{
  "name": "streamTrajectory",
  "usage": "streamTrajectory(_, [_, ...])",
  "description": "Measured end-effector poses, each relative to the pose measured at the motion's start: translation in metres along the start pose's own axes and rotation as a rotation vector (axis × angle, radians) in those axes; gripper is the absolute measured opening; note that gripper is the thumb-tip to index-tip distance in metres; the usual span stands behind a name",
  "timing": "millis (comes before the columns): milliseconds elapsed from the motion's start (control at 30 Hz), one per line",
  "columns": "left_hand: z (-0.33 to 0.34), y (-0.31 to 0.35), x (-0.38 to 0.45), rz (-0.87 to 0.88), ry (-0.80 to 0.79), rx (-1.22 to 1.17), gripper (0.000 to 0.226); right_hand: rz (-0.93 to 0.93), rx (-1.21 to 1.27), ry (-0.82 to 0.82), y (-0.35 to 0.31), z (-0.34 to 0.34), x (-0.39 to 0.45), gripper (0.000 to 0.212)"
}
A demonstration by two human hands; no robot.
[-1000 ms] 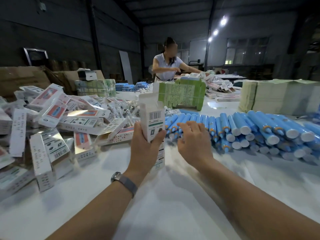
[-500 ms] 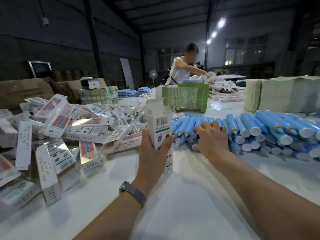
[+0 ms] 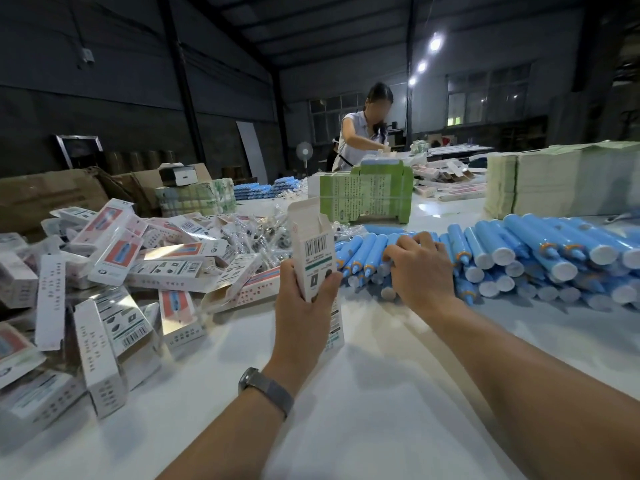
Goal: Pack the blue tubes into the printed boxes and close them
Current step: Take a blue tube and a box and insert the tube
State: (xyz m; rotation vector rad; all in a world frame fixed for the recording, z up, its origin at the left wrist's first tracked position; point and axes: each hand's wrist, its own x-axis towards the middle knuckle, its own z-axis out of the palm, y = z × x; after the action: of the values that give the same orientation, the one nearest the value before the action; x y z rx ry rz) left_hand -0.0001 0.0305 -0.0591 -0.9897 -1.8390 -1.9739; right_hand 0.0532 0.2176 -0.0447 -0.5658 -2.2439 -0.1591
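My left hand [image 3: 304, 306] grips a white printed box [image 3: 313, 251] with a barcode, held upright above the white table [image 3: 381, 393]; its top flaps stand open. My right hand [image 3: 420, 268] lies on the near left end of a long pile of blue tubes [image 3: 519, 244] with white caps, its fingers curled down over a tube there. Which tube it holds is hidden under the hand. Printed boxes [image 3: 138, 265] are heaped on the left of the table.
A green bundle of flat cartons [image 3: 367, 192] stands behind the tubes. Tall stacks of pale flat cartons [image 3: 554, 181] fill the back right. Brown cardboard boxes [image 3: 52, 195] sit at the far left. Another person [image 3: 360, 133] works at the far end of the table.
My right hand has moved forward and right onto the tube pile and curled its fingers over a tube. My left hand keeps the box upright. The view has shifted closer.
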Motion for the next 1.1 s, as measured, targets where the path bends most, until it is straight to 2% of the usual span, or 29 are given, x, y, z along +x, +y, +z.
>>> streamTrajectory(100, [0.0,-0.002,0.0,0.007,0.02,-0.006,0.028,0.02,0.116,0.174,0.0,-0.008,0.008,0.012])
streamTrajectory(300, [0.0,-0.002,0.001,0.048,0.083,0.081,0.03,0.269,0.585,0.369,-0.008,-0.044,0.04,0.013])
streamTrajectory(433, [-0.005,-0.001,0.003,0.068,0.106,0.144,0.036,0.339,0.953,0.406,-0.032,-0.079,0.051,0.009])
streamTrajectory(567, [-0.008,0.0,0.003,0.073,0.133,0.195,0.036,0.381,1.259,0.419,-0.05,-0.114,0.052,0.021])
streamTrajectory(733, [-0.01,-0.001,0.005,0.074,0.153,0.209,0.036,0.433,1.433,0.523,-0.053,-0.147,0.054,0.018])
streamTrajectory(833, [-0.009,-0.003,0.005,0.089,0.143,0.214,0.037,0.391,1.501,0.532,-0.055,-0.159,0.052,0.017])
streamTrajectory(1100, [-0.01,-0.002,0.001,0.121,0.11,0.202,0.036,0.31,1.385,0.496,-0.059,-0.161,0.046,0.017])
